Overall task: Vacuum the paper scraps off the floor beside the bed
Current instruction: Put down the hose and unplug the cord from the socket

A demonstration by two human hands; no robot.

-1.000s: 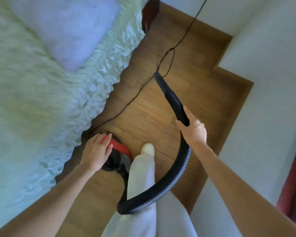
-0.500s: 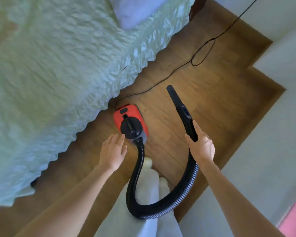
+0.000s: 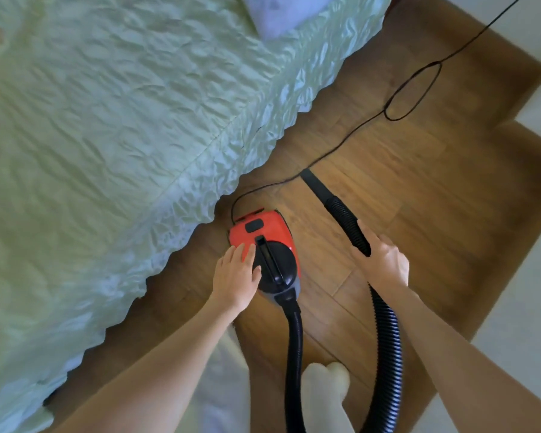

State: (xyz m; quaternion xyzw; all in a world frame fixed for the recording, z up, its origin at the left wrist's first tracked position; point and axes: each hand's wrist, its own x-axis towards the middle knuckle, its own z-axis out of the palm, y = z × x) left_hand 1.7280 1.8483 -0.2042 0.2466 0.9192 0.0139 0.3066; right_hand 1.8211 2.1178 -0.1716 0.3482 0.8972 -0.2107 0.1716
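A small red and black vacuum cleaner (image 3: 270, 235) stands on the wooden floor (image 3: 419, 198) right by the bed's edge. My left hand (image 3: 236, 276) lies flat on its left side, fingers together and extended, beside the black carry handle. My right hand (image 3: 383, 264) is closed around the black ribbed hose (image 3: 388, 339) just behind the nozzle (image 3: 314, 184), which points up and left above the floor. The hose loops down past my feet and back into the vacuum's body. No paper scraps show on the visible floor.
The bed with a crinkled pale green cover (image 3: 122, 135) fills the left side, a lilac pillow (image 3: 281, 14) at its top. A thin black power cord (image 3: 413, 92) runs across the floor with a loop in it. White walls (image 3: 519, 307) close the right. My socked foot (image 3: 327, 379) stands between the hose's two runs.
The view has swung, bringing the vacuum into full sight. My left hand has reached forward from behind the vacuum onto its body. The right hand keeps its hold on the hose.
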